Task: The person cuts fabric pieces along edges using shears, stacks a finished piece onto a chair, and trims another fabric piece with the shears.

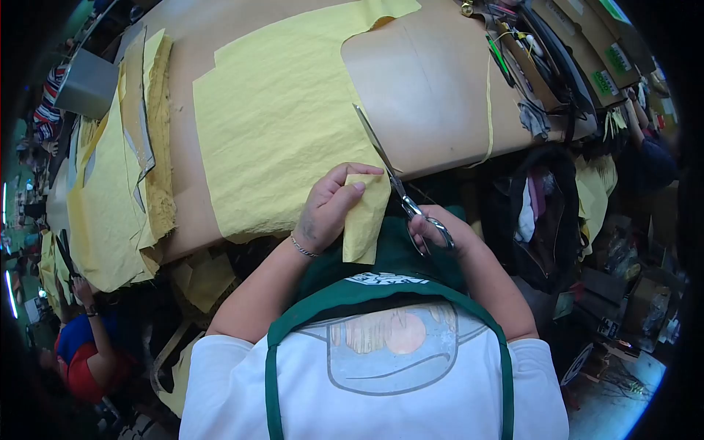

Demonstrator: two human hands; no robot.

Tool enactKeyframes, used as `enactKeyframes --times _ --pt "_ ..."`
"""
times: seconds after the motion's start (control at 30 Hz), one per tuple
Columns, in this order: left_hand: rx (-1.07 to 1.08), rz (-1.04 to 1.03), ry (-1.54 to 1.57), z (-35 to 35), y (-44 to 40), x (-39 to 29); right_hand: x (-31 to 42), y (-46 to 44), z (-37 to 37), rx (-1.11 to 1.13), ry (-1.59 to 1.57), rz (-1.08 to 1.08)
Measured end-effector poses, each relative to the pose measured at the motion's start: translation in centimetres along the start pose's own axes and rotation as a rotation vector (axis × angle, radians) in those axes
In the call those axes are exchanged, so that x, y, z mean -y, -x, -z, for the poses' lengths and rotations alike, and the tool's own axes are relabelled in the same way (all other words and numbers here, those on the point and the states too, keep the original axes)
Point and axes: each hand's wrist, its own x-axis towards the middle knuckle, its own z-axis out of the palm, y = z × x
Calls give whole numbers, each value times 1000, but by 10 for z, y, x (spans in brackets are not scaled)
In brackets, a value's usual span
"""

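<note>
A large yellow fabric piece [275, 125] lies on the tan table, its near edge hanging over the front. My left hand [330, 202] pinches the fabric near its front right corner, where a narrow part folds down over the green apron. In my right hand [438, 229] are long metal scissors [396, 183], my fingers in the handles. Their blades point up and to the left, alongside the fabric's right edge, with the tips slightly above the left hand. Whether the blades touch the cloth is hard to tell.
More yellow fabric pieces [110, 198] are layered at the table's left. A box of tools [528, 66] stands at the back right, near a thin yellow strip [489, 110]. An open dark bag [539, 220] is right of the table. Another person [92, 352] is at the lower left.
</note>
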Motion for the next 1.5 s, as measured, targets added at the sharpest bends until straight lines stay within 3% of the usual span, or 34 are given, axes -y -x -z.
enactKeyframes --times 0.17,0.87,1.17,1.5 --pt "2 6 -63 3 2 -1 7 -5 -6 -32 29 -62" --pt "55 12 -128 -1 1 1 2 10 -4 -5 54 45" --pt "66 -22 -309 -2 -1 5 0 0 -5 -21 6 21" --pt "97 -18 -164 -2 0 2 -3 11 -8 -141 40 -20"
